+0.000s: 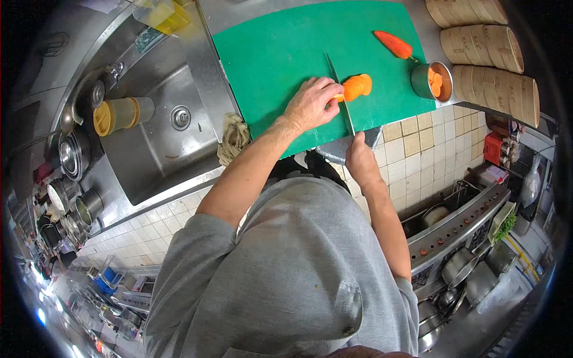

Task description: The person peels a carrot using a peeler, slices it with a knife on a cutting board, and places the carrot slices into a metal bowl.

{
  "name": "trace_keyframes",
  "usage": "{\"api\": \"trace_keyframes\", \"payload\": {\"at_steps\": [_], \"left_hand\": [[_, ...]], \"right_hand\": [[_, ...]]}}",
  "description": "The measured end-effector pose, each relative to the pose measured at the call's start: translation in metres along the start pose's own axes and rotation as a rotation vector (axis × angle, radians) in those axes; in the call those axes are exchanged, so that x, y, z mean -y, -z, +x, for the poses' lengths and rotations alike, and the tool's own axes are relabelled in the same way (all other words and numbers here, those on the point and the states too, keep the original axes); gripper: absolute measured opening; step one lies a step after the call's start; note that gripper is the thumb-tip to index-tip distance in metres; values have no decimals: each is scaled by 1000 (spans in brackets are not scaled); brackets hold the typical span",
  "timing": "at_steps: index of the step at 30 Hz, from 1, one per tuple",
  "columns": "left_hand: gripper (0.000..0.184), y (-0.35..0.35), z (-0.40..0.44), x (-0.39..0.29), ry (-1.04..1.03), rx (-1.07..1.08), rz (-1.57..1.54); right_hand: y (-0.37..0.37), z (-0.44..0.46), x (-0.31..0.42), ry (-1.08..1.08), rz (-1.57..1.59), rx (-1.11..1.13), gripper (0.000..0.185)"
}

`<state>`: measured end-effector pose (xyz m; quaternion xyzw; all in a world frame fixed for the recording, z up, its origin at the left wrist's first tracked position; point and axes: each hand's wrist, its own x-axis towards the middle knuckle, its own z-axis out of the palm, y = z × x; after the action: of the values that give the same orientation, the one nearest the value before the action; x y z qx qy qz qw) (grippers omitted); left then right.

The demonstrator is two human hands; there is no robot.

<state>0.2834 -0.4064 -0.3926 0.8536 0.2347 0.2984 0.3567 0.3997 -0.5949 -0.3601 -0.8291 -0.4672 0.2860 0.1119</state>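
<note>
My left hand (313,102) is closed on a carrot (338,97) at the near part of the green cutting board (274,48), its fingers bent close to the blade. My right hand (361,160) grips a kitchen knife (348,116) just off the board's front edge; the handle is mostly hidden in the fist. The blade stands across the carrot, its tip pointing away from me. Right of the blade, orange carrot slices (359,86) lean together in an overlapping row. How much carrot is under my left hand cannot be seen.
A red pepper (393,44) lies at the board's far right. On the right edge stands a metal cup (421,82) with carrot slices, beside bamboo steamers (495,94). A sink (164,152) with a plastic container (122,114) is left; a crumpled cloth (234,139) lies between.
</note>
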Motion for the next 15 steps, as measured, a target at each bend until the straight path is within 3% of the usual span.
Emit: {"api": "trace_keyframes", "payload": {"at_steps": [15], "left_hand": [[26,2,2,1,21,-7,-36]], "right_hand": [[25,-31,16,24,6,-57,15]]}}
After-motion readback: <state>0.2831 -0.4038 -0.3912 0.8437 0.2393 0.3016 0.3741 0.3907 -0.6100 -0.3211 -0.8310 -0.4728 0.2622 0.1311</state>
